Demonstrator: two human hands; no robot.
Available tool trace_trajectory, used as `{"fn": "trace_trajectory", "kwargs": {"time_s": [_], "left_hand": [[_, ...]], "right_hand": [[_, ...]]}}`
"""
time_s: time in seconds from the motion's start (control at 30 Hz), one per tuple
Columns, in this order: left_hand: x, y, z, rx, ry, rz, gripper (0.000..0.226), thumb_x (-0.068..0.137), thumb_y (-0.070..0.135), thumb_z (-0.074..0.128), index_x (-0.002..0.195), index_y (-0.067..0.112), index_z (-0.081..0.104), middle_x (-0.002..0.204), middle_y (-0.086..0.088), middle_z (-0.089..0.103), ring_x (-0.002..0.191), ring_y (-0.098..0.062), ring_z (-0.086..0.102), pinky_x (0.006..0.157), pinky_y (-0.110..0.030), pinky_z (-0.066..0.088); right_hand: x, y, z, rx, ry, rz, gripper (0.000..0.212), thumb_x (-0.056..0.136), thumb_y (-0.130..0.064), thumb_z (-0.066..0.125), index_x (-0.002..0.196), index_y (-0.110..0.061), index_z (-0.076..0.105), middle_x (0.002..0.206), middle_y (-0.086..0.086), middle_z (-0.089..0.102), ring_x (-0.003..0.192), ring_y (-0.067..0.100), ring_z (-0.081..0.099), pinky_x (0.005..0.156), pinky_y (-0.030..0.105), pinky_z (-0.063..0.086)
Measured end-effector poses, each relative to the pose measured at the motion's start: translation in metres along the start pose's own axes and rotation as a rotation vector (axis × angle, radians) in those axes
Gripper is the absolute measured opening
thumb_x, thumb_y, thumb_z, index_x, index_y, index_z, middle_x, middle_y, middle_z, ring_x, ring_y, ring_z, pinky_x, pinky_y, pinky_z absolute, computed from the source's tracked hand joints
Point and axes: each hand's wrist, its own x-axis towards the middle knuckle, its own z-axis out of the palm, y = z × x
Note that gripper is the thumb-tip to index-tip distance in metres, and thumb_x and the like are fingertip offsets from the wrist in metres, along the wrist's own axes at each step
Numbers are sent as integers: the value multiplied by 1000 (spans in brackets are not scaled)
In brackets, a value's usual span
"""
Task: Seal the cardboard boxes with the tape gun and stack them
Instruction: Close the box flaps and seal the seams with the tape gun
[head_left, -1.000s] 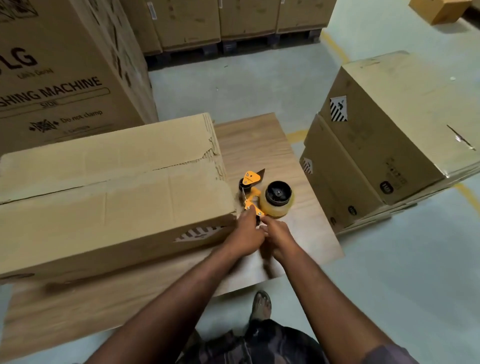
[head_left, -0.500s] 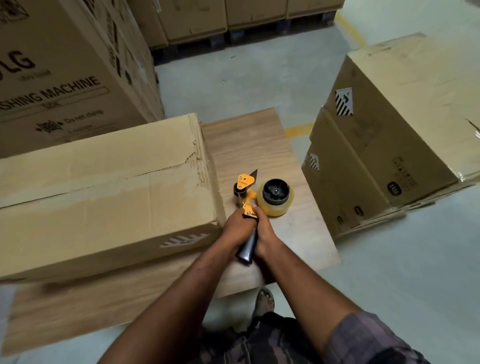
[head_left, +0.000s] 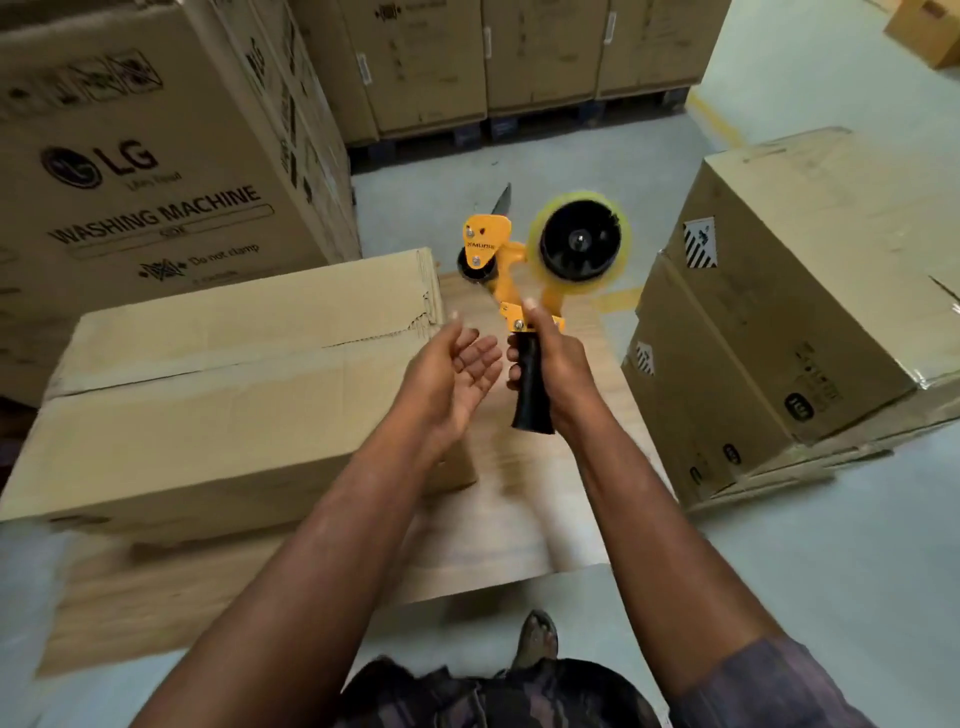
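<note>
An orange tape gun (head_left: 498, 260) with a yellowish tape roll and a black handle is held up in the air over the wooden table (head_left: 524, 514). My right hand (head_left: 558, 364) grips its handle. My left hand (head_left: 457, 374) hovers just left of the handle, palm up, fingers relaxed, holding nothing. A long cardboard box (head_left: 218, 395) lies on the table to the left, its top seam unsealed and one flap edge torn.
A large washing machine carton (head_left: 156, 156) stands behind the long box. Two stacked cardboard boxes (head_left: 800, 312) sit on the floor to the right. More cartons on pallets (head_left: 493, 57) line the back. Grey floor (head_left: 831, 571) lies around the table.
The tape gun has been lifted off the table into the air. My left hand has let go of the handle and opened; my right hand keeps the grip.
</note>
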Motion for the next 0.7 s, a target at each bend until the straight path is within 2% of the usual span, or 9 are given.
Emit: {"fn": "trace_trajectory", "kwargs": {"time_s": [0.13, 0.23, 0.33, 0.43, 0.5, 0.53, 0.57, 0.63, 0.7], "left_hand": [[-21, 53, -27, -254, -126, -50, 47, 100, 49, 51, 111, 4, 59, 93, -10, 65, 79, -17, 63, 72, -24, 57], [-38, 76, -51, -276, -200, 4, 41, 95, 41, 59, 109, 3, 64, 98, -9, 66, 76, -15, 61, 78, -23, 52], [-48, 92, -89, -311, -213, 44, 27, 98, 29, 57, 111, 7, 64, 107, -9, 65, 79, -14, 62, 74, -23, 55], [-53, 106, -134, -354, -216, 74, 19, 95, 20, 54, 103, 6, 64, 92, -8, 68, 75, -15, 68, 72, -24, 59], [-59, 116, -166, -398, -250, 62, 27, 92, 21, 50, 100, 4, 69, 94, -10, 70, 79, -19, 70, 77, -27, 60], [-63, 122, -180, -409, -267, 48, 36, 92, 23, 46, 98, 2, 73, 95, -12, 71, 79, -20, 71, 77, -28, 60], [-66, 128, -193, -395, -268, 37, 43, 93, 27, 43, 95, 0, 76, 95, -13, 71, 79, -21, 71, 76, -27, 61], [-73, 145, -217, -340, -218, 32, 55, 99, 41, 42, 91, 0, 79, 93, -12, 72, 75, -19, 71, 69, -24, 61], [-76, 159, -239, -260, -91, 48, 50, 101, 41, 47, 83, 5, 77, 81, -7, 71, 63, -14, 69, 56, -21, 58]], "right_hand": [[-15, -25, 22, -172, -170, -273, 37, 85, -48, 68, 81, -11, 67, 67, 7, 66, 58, 24, 57, 61, 34, 48], [-25, -29, 43, -284, -272, -399, 26, 86, -37, 68, 84, -11, 67, 66, -1, 67, 58, 17, 58, 58, 28, 48], [-35, -26, 74, -392, -335, -457, 20, 87, -34, 67, 87, -14, 67, 68, -4, 68, 62, 17, 59, 60, 28, 49], [-42, -22, 104, -512, -375, -501, 28, 86, -44, 68, 88, -16, 69, 69, -2, 69, 64, 19, 62, 61, 37, 51], [-45, -20, 129, -599, -397, -510, 32, 84, -51, 66, 87, -20, 70, 67, -2, 67, 65, 21, 63, 60, 50, 51], [-47, -20, 139, -640, -410, -513, 34, 83, -54, 66, 86, -20, 70, 67, -3, 67, 65, 21, 64, 61, 51, 52], [-49, -21, 150, -671, -431, -524, 36, 82, -55, 65, 86, -20, 69, 66, -6, 68, 65, 18, 64, 60, 46, 52], [-52, -18, 178, -730, -490, -546, 34, 84, -49, 67, 85, -16, 69, 65, -13, 68, 61, 7, 63, 55, 24, 48], [-51, -11, 206, -777, -527, -534, 20, 90, -34, 73, 85, -15, 69, 63, -16, 67, 56, 0, 61, 50, 13, 41]]}}
